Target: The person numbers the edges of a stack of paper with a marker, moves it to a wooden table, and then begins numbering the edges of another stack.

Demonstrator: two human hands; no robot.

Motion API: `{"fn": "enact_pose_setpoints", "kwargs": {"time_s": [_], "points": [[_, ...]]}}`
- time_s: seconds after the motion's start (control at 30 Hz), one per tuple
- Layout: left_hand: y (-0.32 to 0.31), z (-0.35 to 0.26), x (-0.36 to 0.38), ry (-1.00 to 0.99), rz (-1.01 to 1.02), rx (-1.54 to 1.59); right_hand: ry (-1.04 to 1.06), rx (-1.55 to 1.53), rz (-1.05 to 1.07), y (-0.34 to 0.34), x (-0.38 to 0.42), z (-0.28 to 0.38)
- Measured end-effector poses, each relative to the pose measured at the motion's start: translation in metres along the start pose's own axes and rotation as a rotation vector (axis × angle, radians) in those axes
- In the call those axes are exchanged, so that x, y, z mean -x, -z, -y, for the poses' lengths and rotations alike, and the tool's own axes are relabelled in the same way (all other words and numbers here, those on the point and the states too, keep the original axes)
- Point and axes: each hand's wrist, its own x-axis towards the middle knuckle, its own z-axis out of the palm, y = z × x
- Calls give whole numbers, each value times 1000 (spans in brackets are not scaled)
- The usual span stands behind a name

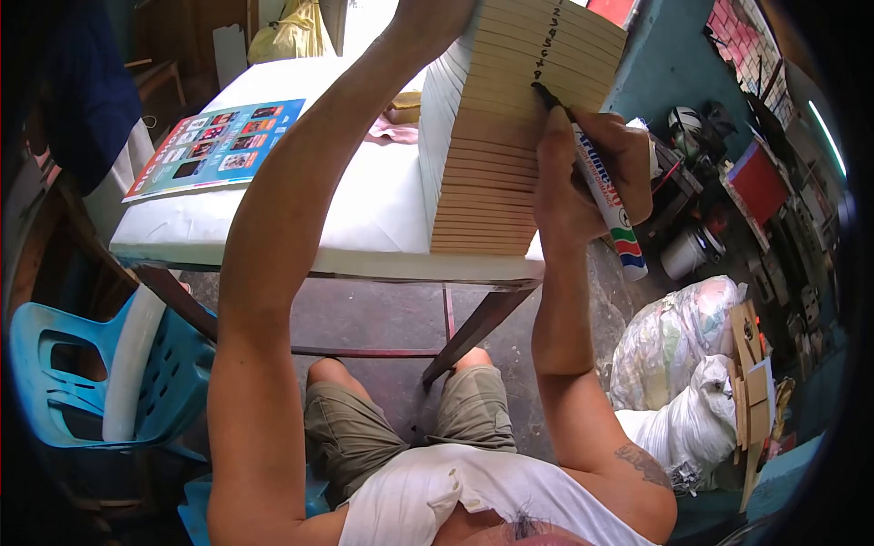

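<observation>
My right hand (pixel 624 150) is closed around a white marker pen (pixel 596 173) with printed lettering and red, green and blue bands near its lower end. Its black tip touches the edges of a thick stack of tan sheets (pixel 492 173), possibly cardboard or paper, standing on the white table. A column of several black handwritten numerals runs down the stack's upper part, ending at the tip. At the top edge of the view, my left hand (pixel 442 18) is by the stack's upper left side; its fingers are out of sight.
A blue and red printed sheet (pixel 218 146) lies on the white table (pixel 355 214), left of my forearm. Blue plastic chair (pixel 68 346) at left. To the right stand filled plastic sacks (pixel 678 337), a white bucket (pixel 687 252) and cluttered shelving by a teal wall (pixel 669 55).
</observation>
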Motion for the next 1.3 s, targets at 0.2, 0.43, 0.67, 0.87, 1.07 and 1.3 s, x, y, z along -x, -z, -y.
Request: {"fn": "enact_pose_setpoints", "kwargs": {"time_s": [0.2,0.43,0.67,0.87,1.07,1.3], "points": [[1,2,-1,-28,2,10,33,16,35,2,-1,-1],[0,2,0,-23,3,21,26,-5,35,4,0,-2],[0,0,-1,23,-14,4,-30,-99,38,7,14,-1],[0,0,0,-8,-8,28,-7,-29,45,4,10,0],[0,3,0,-26,-3,51,-30,59,61,5,9,3],[1,2,-1,-12,-4,28,-21,-10,21,8,10,-1]]}}
